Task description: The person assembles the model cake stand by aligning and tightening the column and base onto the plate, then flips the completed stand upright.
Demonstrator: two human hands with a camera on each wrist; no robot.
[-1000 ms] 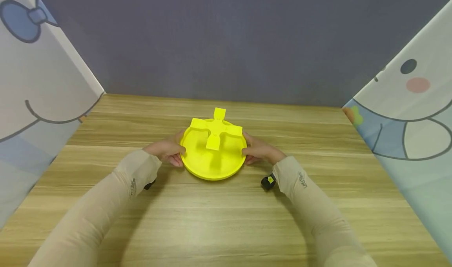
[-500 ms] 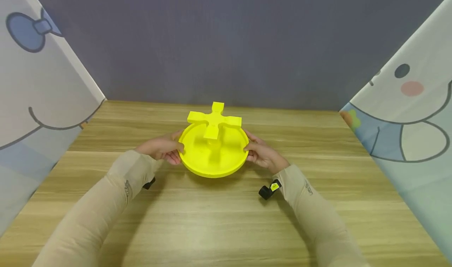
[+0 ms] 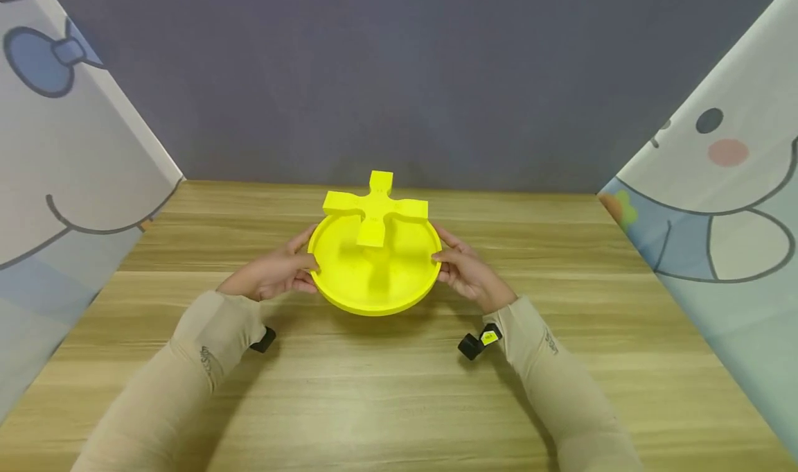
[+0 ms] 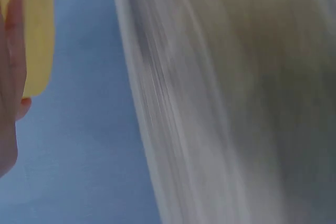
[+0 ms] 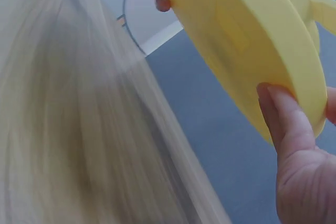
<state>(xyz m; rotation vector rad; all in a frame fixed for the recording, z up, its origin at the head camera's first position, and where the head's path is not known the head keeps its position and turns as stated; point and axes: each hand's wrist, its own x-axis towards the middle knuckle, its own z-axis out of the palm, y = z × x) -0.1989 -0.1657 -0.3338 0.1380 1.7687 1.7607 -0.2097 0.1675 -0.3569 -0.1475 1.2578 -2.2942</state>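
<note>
Between my two hands is a yellow round shallow tray (image 3: 382, 288), held above the table. A yellow cross-shaped piece (image 3: 375, 207) with four flared arms stands over its middle and partly covers its far rim. My left hand (image 3: 274, 271) grips the left edge, thumb over the rim and fingers beneath. On the right edge my right hand (image 3: 470, 272) holds likewise. The right wrist view shows the tray's flat underside (image 5: 231, 40) with right-hand fingers (image 5: 289, 114) pressed under it. Only a slice of the tray (image 4: 42, 40) shows in the left wrist view.
The wood-grain table (image 3: 368, 403) lies below. A dark grey panel (image 3: 399, 77) rises behind it, and cartoon-printed panels (image 3: 81, 132) flank both sides. Small black devices (image 3: 470, 347) sit at the wrists under the beige sleeves (image 3: 156, 396).
Both hands have raised the tray from near the table, and it looks larger. The cross piece has moved up in view with it. The left forearm has shifted left, and the camera tilted slightly.
</note>
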